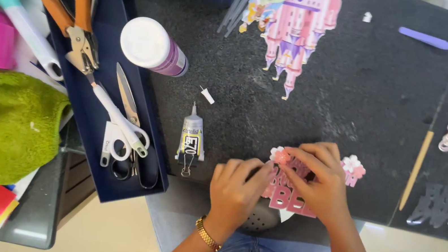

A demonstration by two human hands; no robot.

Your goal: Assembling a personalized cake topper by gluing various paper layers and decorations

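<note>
Pink cutout lettering, pinched by our left hand and right hand, overhangs the mat's near edge (uncapped glue tube nearby); we could crease it by pressing unsupported.

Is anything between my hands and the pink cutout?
Nothing visible. The left hand and right hand both rest directly on the pink cutout. The glue tube lies apart, off to the side.

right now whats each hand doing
Left hand: fingers pinched on the pink letter cutout.
Right hand: pressing down on the same cutout.
</note>
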